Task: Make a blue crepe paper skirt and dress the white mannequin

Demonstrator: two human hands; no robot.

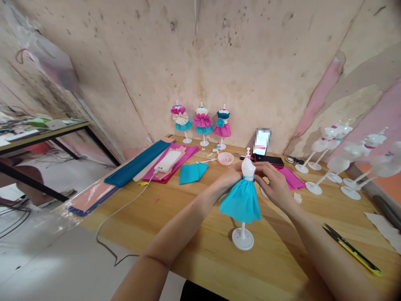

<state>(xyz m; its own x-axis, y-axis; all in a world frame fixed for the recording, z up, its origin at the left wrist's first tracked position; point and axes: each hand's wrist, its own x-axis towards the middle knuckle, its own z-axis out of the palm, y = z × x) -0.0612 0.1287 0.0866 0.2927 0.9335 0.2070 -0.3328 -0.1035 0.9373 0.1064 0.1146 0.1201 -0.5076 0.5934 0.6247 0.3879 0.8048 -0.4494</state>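
A small white dress form [248,169] stands upright on its round base in front of me, wearing a turquoise skirt [242,202] gathered at the waist. My left hand [234,176] reaches round the form's left side at waist height, its fingers mostly hidden behind the torso. On the other side, my right hand [272,180] is closed, with curled fingers and thumb at the skirt's waistband. What lies behind the form between the hands is hidden.
Three dressed forms [203,121] line the wall. Bare white forms [328,133] stand at right, above yellow-handled thread snips [352,249]. A pink bowl [226,158], phone [262,140], folded turquoise cloth [193,172] and white power bank [168,161] with trailing cable lie around.
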